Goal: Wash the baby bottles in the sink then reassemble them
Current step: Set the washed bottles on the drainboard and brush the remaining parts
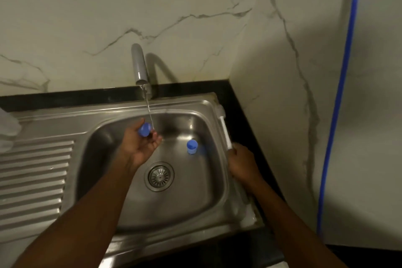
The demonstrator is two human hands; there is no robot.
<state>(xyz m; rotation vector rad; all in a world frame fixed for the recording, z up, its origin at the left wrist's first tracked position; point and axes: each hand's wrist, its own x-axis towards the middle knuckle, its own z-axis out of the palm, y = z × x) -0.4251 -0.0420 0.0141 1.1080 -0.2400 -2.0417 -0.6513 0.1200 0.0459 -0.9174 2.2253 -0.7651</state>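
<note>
Two small blue caps show. One cap (145, 129) is in the left hand (141, 146), whose fingers curl round it under thin water from the tap (139, 65). The other cap (192, 147) stands inside the sink (185, 200), near its right wall. The right hand (241, 160) has its fingers wrapped round a white stick (225, 131) on the sink's edge.

cap (192, 147) in sink (202, 206), right of drain (159, 176) (tap (139, 65) behind)
</note>
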